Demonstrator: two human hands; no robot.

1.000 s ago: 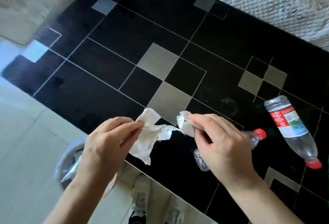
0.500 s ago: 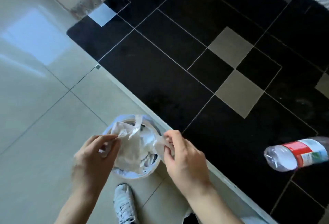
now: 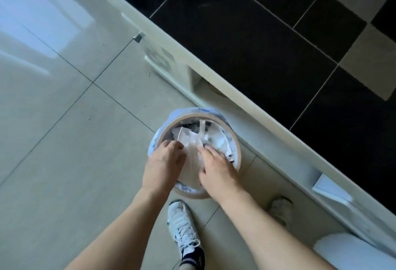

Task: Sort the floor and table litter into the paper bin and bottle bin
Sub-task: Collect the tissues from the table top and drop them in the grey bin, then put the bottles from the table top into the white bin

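Down over the mouth of the paper bin [image 3: 235, 141], both hands work at one crumpled sheet of white paper [image 3: 191, 163]. The left hand [image 3: 163, 165] has its fingers curled and pinches the paper's left edge, with a thin white corner sticking up just beyond its knuckles. The right hand [image 3: 216, 169] lies on the paper's right side with its fingers bent down onto it; whether they grip the sheet or only press it I cannot tell. The paper hangs between the two hands, inside the rim of the bin and above the heap of other white scraps already lying there.

The bin is round, with a tan rim and a pale liner folded over its outer wall. It stands on the glossy light tiled floor [image 3: 64, 141], just beside the cream edge of the low table [image 3: 235, 89] that runs diagonally from far left to near right. The table's top is black with thin pale lines and grey squares toward the far right.

Nearer than the bin, a white laced shoe [image 3: 182, 224] stands on the floor between the two forearms. A second, blurred shoe [image 3: 279, 207] shows to the right, close to the table's base. A white rounded object [image 3: 351, 250], cut off by the frame, sits at the near right corner.
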